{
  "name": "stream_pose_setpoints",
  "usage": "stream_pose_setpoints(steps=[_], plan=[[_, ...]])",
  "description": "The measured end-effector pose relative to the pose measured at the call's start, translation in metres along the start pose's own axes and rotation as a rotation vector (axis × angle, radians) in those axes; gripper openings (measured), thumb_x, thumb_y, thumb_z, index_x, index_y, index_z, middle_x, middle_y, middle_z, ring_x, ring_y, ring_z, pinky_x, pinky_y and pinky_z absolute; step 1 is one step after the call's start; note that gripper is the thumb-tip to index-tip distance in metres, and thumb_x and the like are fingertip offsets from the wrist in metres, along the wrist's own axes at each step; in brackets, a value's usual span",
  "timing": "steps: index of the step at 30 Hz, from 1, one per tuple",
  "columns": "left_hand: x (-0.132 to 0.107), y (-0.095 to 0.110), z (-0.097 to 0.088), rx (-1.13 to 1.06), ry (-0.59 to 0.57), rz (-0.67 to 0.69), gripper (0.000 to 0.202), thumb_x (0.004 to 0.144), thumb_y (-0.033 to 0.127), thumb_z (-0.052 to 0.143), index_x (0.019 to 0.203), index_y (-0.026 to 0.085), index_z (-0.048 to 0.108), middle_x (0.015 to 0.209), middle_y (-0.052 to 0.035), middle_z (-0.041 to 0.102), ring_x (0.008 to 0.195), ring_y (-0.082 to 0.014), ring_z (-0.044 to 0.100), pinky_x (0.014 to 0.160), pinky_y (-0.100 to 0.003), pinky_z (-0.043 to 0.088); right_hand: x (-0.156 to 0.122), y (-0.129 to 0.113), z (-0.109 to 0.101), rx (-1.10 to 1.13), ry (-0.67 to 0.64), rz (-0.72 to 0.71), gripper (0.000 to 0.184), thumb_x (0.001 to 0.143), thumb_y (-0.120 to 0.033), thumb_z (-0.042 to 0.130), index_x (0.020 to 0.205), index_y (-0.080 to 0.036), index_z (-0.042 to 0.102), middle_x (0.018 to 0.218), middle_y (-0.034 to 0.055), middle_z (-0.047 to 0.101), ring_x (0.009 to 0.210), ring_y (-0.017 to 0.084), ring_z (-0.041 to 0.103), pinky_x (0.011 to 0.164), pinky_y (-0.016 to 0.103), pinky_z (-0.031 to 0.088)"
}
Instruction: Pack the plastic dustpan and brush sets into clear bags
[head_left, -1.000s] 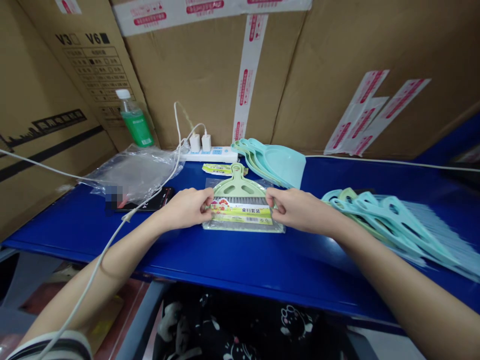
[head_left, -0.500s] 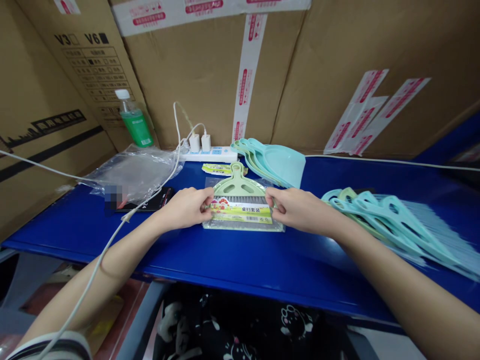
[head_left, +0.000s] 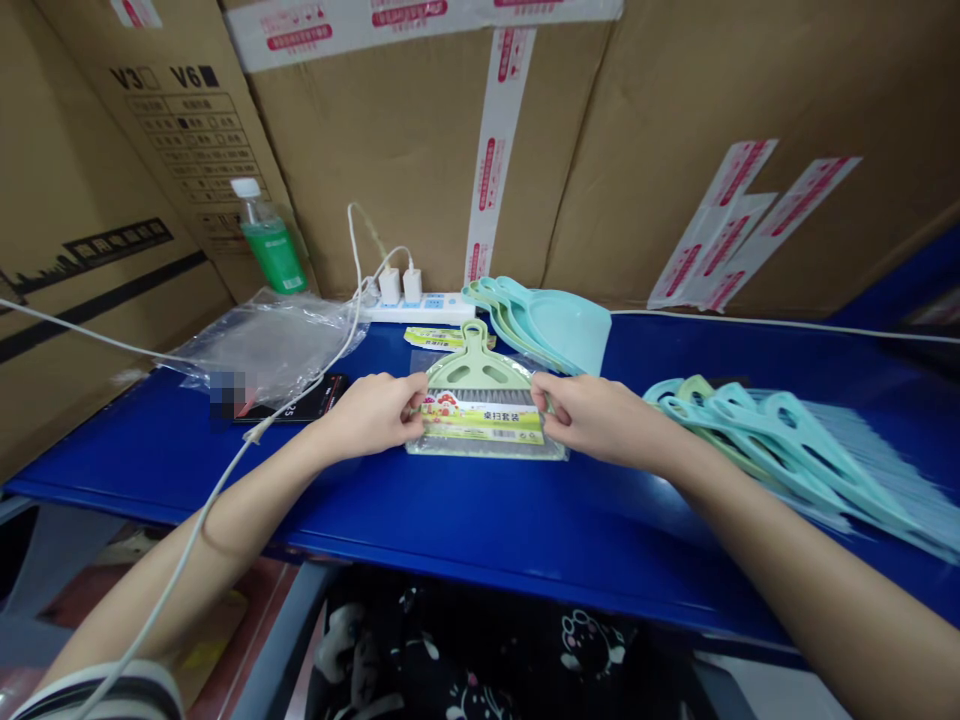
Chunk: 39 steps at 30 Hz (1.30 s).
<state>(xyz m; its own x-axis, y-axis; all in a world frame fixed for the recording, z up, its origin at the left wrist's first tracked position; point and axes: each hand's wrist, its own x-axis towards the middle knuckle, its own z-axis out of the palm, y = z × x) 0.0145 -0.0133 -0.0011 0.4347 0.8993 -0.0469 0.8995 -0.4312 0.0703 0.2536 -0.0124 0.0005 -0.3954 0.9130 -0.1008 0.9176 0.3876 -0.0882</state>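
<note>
We see a pale green brush-and-dustpan set (head_left: 475, 378) in a clear, shiny plastic sleeve (head_left: 487, 449), its handle (head_left: 474, 341) pointing away from us. Grey bristles (head_left: 487, 396) run crosswise below two oval slots (head_left: 458, 374), partly covered by a yellow-green printed label (head_left: 491, 427). We find it square-on, over the blue tabletop (head_left: 480, 520).

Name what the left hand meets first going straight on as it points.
The left hand would first meet the pale-green plastic brush set in its clear bag, whose side it seems to pinch; beyond, probably the right hand, though depth is unclear.
</note>
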Motion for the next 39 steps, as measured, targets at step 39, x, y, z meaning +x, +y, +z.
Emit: stream_pose_setpoints(steps=[39], plan=[[-0.0016,-0.0010,0.0012,-0.013,0.026,0.056,0.029,0.087,0.046,0.045,0.080,0.018,0.051,0.057,0.0009,0.056,0.052,-0.0155,0.052,0.051,-0.026,0.028,-0.0001,0.0076,0.0057,0.012,0.054,-0.130,0.012,0.076,-0.019,0.041,0.086,-0.020,0.047,0.059,-0.0009,0.051,0.050,0.014,0.047,0.048,0.027,0.026]])
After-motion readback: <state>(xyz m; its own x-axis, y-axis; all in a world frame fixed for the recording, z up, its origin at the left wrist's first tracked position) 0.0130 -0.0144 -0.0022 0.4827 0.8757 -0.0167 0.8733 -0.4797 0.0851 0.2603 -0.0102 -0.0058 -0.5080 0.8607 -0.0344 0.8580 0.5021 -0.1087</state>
